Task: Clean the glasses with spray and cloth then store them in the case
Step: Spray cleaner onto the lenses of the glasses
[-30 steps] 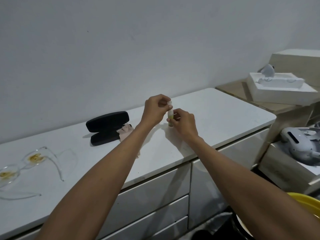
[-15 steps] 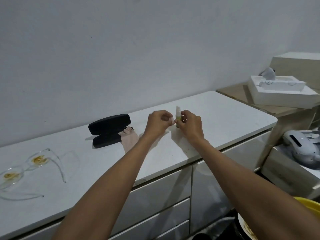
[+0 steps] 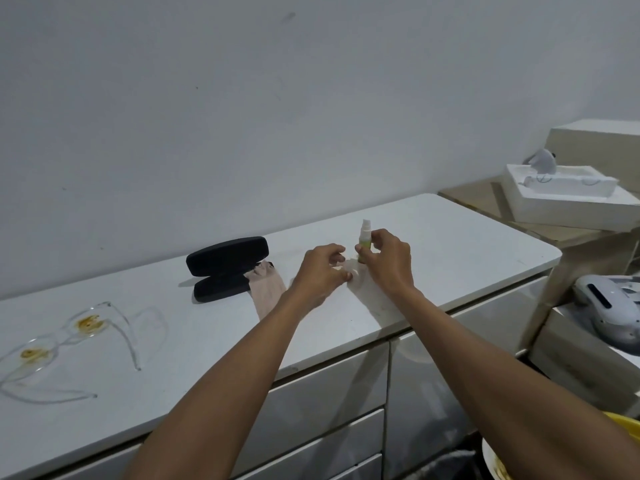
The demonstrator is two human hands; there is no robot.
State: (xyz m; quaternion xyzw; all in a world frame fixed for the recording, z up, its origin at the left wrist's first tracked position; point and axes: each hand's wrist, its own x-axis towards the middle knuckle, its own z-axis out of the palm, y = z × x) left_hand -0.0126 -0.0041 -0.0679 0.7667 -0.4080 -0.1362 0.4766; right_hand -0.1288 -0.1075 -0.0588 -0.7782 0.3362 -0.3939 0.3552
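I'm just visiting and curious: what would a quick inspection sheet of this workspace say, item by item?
Surface: white countertop over drawers.
Job's things: clear glasses at the left, both lenses smeared brown; black case lying open; beige cloth beside the case, partly behind the left forearm; small green spray bottle upright with its nozzle bare.
Clutter: nothing seen on the counter.
Grippers: right hand grips the spray bottle; left hand is beside it, fingers curled round something small and pale, seemingly the cap.
Cables: nothing seen.
Surroundings: bare wall; white foam tray and a white device at the right.
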